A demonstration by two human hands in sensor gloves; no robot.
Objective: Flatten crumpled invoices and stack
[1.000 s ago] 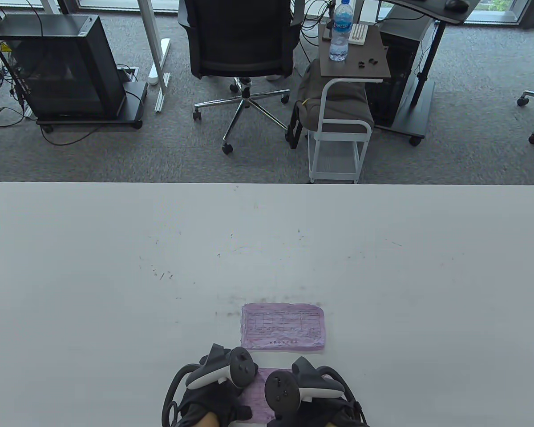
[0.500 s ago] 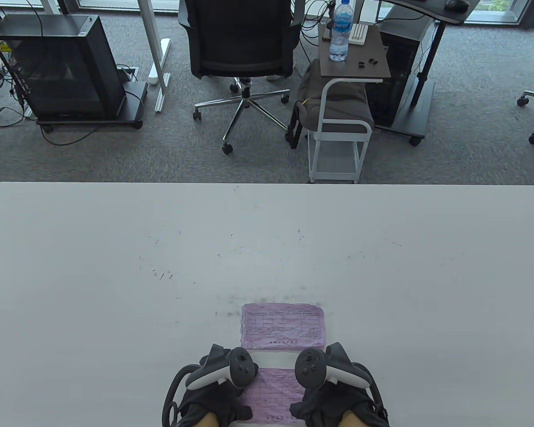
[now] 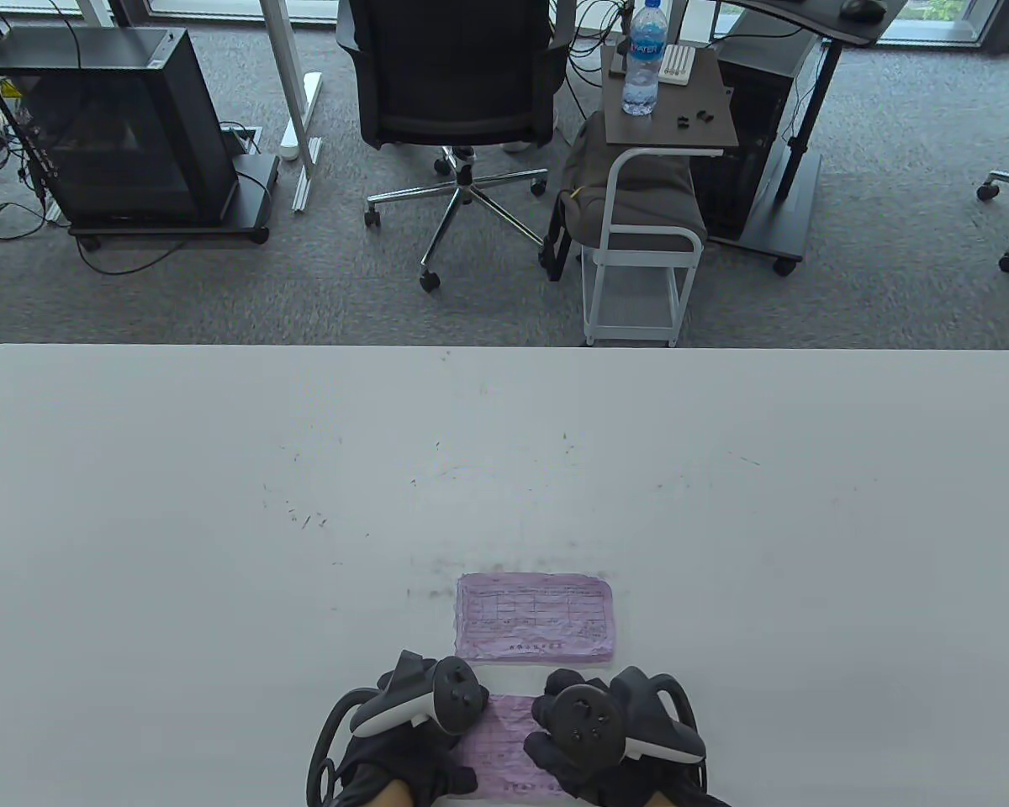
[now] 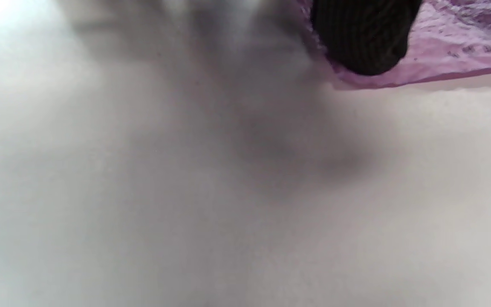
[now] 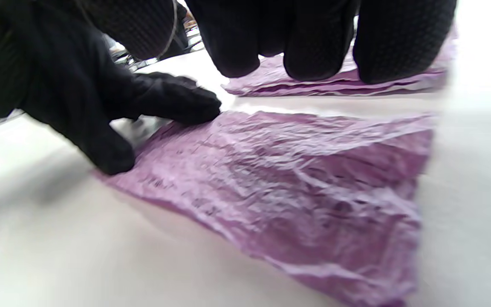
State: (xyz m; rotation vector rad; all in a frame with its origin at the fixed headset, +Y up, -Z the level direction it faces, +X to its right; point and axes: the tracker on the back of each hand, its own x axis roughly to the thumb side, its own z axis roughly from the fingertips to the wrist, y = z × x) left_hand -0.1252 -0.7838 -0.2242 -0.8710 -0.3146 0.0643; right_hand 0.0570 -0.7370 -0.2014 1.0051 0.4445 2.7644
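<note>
A creased, thin purple paper invoice (image 3: 504,744) is pressed flat at its left edge by the black-gloved left hand (image 3: 404,740), fingers (image 5: 173,104) spread on it. The right hand (image 3: 614,740) is held over the sheet's right part; whether its grip is closed cannot be told. The sheet lies at the near edge of the white surface (image 3: 219,504), just short of a flattened purple invoice stack (image 3: 536,618).

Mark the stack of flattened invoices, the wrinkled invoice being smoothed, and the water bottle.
stack of flattened invoices (image 3: 535,618): table view, middle of the top sheet.
wrinkled invoice (image 5: 296,170): right wrist view, creased centre of the sheet.
water bottle (image 3: 644,63): table view, on its label, on the side cart.
</note>
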